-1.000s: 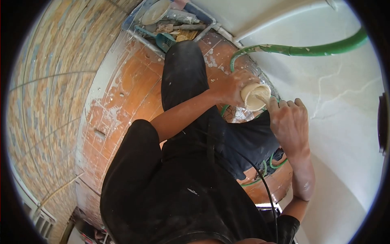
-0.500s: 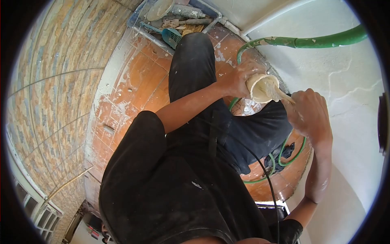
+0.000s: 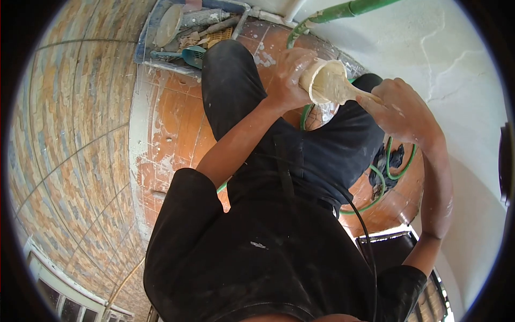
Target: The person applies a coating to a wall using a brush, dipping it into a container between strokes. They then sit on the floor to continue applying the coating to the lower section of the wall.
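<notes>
My left hand (image 3: 293, 78) grips a cream-coloured cup (image 3: 314, 81), tipped on its side with its mouth facing right. My right hand (image 3: 399, 110) is closed round the handle of a paintbrush (image 3: 350, 92). Its wide head, coated in pale paint or plaster, is at the cup's rim. How much is inside the cup cannot be made out. Both hands are above my bent leg in dark trousers (image 3: 348, 131), near the white wall.
A blue-grey tray (image 3: 140, 45) at the upper left holds a teal scoop (image 3: 192, 55) and other tools. A green hose (image 3: 343, 12) runs along the white wall (image 3: 407, 48). Stone cladding (image 3: 80, 129) is on the left. The orange tiled floor (image 3: 179, 110) is splattered white.
The brush head has come out from inside the cup to its rim. The cup has turned more sideways. Both hands appear higher and further left as the view shifts.
</notes>
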`<state>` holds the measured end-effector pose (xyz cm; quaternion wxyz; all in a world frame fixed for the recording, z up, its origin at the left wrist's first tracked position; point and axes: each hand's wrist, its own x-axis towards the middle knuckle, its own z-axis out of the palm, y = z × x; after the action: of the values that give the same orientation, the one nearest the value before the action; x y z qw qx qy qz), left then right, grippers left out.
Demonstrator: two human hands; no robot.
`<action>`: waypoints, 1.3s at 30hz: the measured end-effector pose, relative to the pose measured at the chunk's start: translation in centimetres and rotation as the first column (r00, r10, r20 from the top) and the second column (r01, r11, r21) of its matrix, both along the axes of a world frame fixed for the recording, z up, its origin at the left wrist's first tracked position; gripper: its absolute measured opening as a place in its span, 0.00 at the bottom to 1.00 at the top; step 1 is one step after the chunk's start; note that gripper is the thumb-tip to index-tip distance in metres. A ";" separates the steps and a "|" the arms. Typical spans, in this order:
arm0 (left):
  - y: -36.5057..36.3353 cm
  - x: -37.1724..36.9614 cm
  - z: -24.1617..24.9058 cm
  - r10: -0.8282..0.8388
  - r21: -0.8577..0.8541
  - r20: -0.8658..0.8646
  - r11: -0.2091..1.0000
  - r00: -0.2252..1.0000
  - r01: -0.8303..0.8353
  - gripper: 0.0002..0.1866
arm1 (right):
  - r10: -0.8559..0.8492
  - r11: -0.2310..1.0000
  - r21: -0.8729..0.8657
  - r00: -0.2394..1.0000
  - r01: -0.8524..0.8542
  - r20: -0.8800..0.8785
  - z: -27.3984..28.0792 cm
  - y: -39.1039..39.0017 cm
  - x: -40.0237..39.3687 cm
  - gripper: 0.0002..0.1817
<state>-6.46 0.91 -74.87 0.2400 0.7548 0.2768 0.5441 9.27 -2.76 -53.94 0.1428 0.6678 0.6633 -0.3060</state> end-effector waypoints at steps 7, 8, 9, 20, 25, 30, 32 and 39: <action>0.1 -0.2 -0.2 0.056 0.092 -0.023 0.994 0.998 -0.054 0.37 | -0.070 0.996 -0.071 0.992 0.063 -0.104 -1.2 -0.4 0.1 0.20; 0.1 -0.1 -0.4 0.087 0.102 -0.014 0.991 0.996 -0.085 0.35 | 0.005 1.000 -0.021 0.988 -0.009 -0.152 -1.4 -0.6 0.1 0.19; 0.1 -0.2 -0.6 0.086 0.096 -0.017 0.992 0.996 -0.084 0.35 | -0.008 1.000 -0.027 0.988 0.004 -0.154 -1.7 -0.8 0.3 0.19; 1.2 -0.9 -1.5 0.151 0.084 0.165 0.982 0.975 -0.166 0.43 | -0.744 0.666 -0.535 0.414 0.519 -0.524 -6.1 -3.5 -1.2 0.25; 1.3 -1.2 -3.0 0.131 -0.132 0.274 0.986 0.953 -0.098 0.31 | -0.858 0.449 -0.725 0.027 0.521 -0.512 -6.4 -5.2 -4.6 0.25; 1.2 -1.8 -5.7 0.101 -0.321 0.387 0.947 0.916 0.032 0.34 | -0.868 0.330 -0.862 -0.234 0.385 -0.437 -7.0 -5.7 -5.6 0.24; 1.3 -1.8 -4.2 0.142 -0.223 0.262 0.971 0.954 -0.084 0.36 | -0.855 0.293 -0.901 -0.333 0.320 -0.397 -7.4 -6.0 -5.8 0.23; 1.3 -0.9 -3.2 0.329 -0.356 0.208 0.902 0.921 -0.242 0.42 | -0.733 0.333 -0.889 -0.507 0.314 -0.454 -10.1 -8.6 -5.5 0.25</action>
<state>-7.38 2.17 -78.03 0.3122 0.5767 0.4364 0.6161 3.81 -11.40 -64.01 -0.4403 0.4566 -0.0113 -0.7730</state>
